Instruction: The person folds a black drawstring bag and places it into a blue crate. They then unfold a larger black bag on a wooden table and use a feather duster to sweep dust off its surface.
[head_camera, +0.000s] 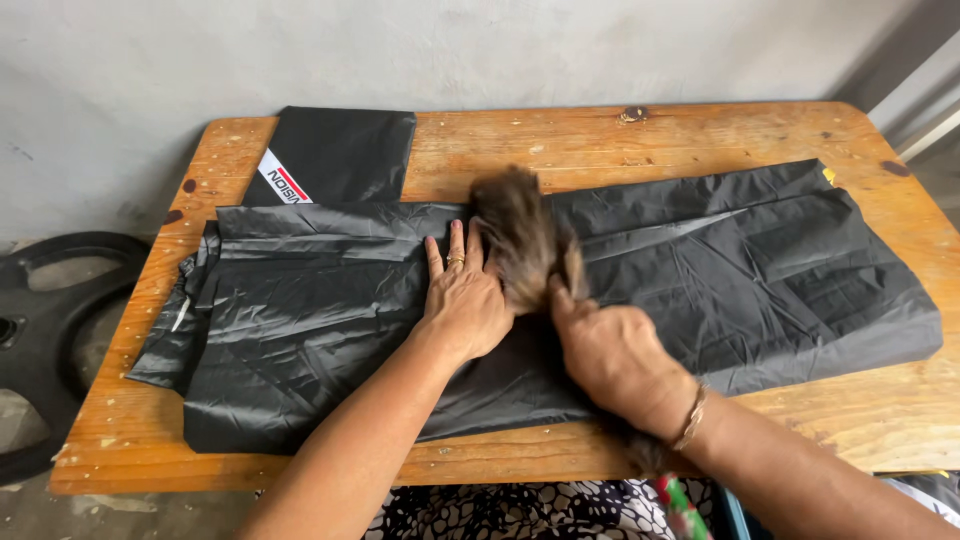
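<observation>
Far left of the hands, a black disc (40, 330) lies off the table (620, 140). A folded packet (335, 155) sits beyond the left hand (465, 300), which presses flat, fingers spread, on the black sheet (300, 330). The right hand (615, 360) grips what seems a brown tuft (520, 235) (motion-blurred) between the hands, over the sheet.

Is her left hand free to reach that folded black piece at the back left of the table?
Probably yes. The left hand lies flat on the black sheet, holding nothing, and only flat sheet and bare wooden table lie between it and the folded black piece.
</observation>
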